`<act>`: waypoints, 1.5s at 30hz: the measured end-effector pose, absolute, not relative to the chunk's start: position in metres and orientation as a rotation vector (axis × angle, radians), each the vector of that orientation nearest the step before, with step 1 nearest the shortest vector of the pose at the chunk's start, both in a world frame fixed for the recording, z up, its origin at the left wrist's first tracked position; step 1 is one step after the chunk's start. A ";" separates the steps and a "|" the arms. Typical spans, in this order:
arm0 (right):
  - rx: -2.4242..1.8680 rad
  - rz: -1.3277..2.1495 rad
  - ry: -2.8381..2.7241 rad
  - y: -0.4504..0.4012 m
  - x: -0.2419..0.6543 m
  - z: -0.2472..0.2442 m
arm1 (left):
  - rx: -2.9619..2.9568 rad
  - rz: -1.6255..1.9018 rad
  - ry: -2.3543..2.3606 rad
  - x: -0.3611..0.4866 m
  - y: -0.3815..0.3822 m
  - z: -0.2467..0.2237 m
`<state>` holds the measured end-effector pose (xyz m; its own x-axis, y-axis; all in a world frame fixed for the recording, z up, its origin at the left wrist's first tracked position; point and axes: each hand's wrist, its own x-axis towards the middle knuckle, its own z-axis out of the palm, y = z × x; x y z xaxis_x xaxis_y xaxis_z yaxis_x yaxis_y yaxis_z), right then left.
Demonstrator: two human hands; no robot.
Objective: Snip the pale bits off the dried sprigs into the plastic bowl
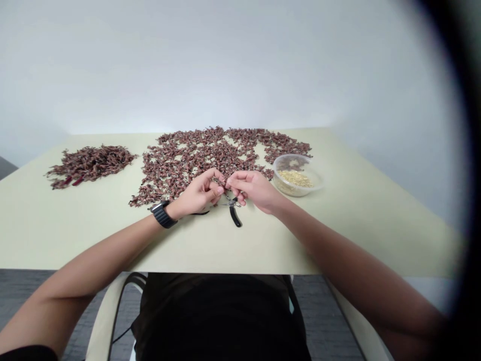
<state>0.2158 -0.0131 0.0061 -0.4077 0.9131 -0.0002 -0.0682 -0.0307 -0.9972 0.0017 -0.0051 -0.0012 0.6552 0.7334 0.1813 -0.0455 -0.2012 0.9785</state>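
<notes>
My left hand [201, 193], with a dark watch at the wrist, is closed in a pinch over the table. Its fingertips are on a small reddish-brown piece [224, 183], mostly hidden by the fingers. Close against it, my right hand [255, 189] is also pinched, at the right side of the same spot; what sits between its fingertips is too small to make out. Under the hands lie pliers [235, 216] with black handles, partly covered. Just beyond spreads a wide layer of small reddish-brown twisted pieces [203, 153].
To the right stands a clear round plastic tub [319, 181] holding many tiny gold-coloured bits [296, 178]. A separate heap of similar reddish-brown pieces [93, 163] lies at the left. The pale table [338, 235] meets a white wall at the back.
</notes>
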 end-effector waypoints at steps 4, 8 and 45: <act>-0.972 1.371 -1.643 -0.013 0.221 0.008 | 1.548 0.742 0.548 0.003 -0.005 0.000; -1.065 1.134 -1.803 -0.016 0.221 0.011 | 1.527 0.725 0.556 0.003 -0.006 0.001; -0.854 1.987 -1.125 -0.013 0.220 0.012 | 1.991 0.877 0.764 0.002 -0.011 -0.003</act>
